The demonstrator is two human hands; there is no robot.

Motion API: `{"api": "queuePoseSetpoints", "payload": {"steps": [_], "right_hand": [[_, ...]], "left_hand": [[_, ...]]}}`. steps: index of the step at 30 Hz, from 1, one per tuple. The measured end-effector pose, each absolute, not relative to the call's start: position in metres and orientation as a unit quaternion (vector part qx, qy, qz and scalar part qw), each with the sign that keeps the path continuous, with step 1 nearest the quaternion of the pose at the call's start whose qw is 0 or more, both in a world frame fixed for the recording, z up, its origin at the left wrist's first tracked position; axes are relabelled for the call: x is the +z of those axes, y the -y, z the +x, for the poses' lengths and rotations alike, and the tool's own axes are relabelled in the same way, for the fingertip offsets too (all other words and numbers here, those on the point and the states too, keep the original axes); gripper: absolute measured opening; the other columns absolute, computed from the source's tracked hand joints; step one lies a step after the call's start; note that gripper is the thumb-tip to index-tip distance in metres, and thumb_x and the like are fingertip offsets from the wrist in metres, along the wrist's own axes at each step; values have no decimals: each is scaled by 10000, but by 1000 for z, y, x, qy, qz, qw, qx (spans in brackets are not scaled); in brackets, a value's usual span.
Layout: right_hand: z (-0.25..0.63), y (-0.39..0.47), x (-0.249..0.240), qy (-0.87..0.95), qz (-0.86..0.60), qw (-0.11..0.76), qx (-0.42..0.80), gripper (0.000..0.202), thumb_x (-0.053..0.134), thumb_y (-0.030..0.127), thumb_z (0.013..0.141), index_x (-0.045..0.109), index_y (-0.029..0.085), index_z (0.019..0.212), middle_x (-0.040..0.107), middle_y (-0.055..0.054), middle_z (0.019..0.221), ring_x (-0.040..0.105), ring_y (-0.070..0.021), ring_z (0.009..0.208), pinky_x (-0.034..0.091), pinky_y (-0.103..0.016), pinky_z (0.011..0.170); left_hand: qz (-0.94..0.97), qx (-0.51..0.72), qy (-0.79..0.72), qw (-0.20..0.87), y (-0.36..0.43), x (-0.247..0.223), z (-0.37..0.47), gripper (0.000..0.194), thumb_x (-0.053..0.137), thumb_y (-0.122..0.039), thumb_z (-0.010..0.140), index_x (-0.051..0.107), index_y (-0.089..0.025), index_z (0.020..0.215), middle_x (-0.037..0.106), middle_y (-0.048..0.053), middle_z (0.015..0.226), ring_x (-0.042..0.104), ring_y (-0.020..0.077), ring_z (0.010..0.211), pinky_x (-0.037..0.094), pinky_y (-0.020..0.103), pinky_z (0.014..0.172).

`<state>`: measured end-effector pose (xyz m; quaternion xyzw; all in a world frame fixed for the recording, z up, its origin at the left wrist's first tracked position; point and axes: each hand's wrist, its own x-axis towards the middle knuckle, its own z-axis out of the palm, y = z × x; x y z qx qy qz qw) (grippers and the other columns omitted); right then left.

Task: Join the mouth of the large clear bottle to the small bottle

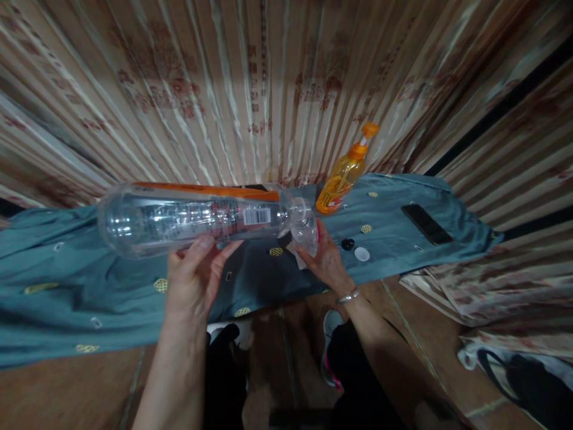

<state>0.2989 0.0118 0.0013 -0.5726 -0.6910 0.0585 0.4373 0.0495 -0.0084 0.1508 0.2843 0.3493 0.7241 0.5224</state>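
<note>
A large clear plastic bottle with an orange-edged label and a barcode lies level across the view. My left hand grips it from below, thumb and fingers pressed to its side. Its neck points right and meets a small clear plastic container, whose exact kind I cannot make out. My right hand is wrapped round that container. Beside the right hand, a black cap and a white cap rest on the cloth. Whether any liquid is inside the large bottle is hard to see.
Behind the hands stands a pump bottle of orange liquid. A dark phone lies on the right of the green patterned cloth. Pleated curtains hang at the back. Dark straps and a bag are at lower right.
</note>
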Motion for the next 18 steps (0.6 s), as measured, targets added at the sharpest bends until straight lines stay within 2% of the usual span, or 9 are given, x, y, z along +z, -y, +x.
{"api": "queuePoseSetpoints", "payload": {"steps": [3, 6, 12, 18], "right_hand": [[300, -11, 1, 694, -570, 437, 56, 898, 695, 522, 973, 246, 223, 1691, 579, -211, 1567, 605, -376, 1441, 527, -624, 1190], [300, -12, 0, 700, -564, 435, 49, 908, 689, 526, 979, 224, 235, 1703, 575, -200, 1575, 602, -367, 1448, 538, -602, 1190], [300, -13, -2, 698, -568, 435, 28, 878, 644, 601, 992, 269, 180, 1664, 602, -227, 1553, 624, -379, 1424, 577, -629, 1131], [299, -13, -1, 705, -556, 440, 15, 859, 636, 576, 1007, 262, 187, 1674, 596, -234, 1558, 624, -381, 1426, 581, -626, 1135]], "left_hand": [[301, 716, -351, 523, 9, 149, 49, 300, 985, -257, 614, 697, -222, 690, 784, 41, 842, 778, 322, 985, 672, 606, 905], [311, 711, -347, 526, 9, 150, 50, 309, 987, -273, 614, 696, -223, 703, 794, 38, 853, 779, 327, 1002, 667, 612, 917], [320, 716, -350, 513, 10, 154, 53, 313, 1001, -313, 590, 739, -222, 735, 811, 24, 830, 790, 280, 872, 702, 538, 852], [333, 701, -361, 518, 9, 150, 48, 301, 1003, -359, 601, 767, -258, 757, 815, 26, 860, 792, 306, 949, 709, 476, 837]]}}
